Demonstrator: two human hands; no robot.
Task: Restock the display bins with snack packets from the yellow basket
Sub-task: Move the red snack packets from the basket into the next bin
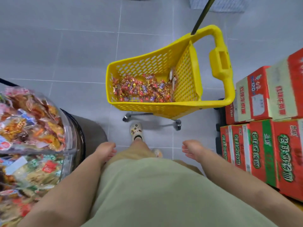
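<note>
Facing yellow basket (147, 108) on floor, ahead of and below both hands, well apart. Holding nothing: left hand (105, 149) and right hand (191, 149) hanging loosely open. Noting snack packets (141, 89) lying in basket bottom, roughly midway between hands, basket's long axis running away rightward. Judging display bins (69, 128) nearer left hand.

Yellow perforated basket (147, 66); red-gold snack packets (141, 89); red-green cartons (268, 145); grey floor tiles (65, 46).
</note>
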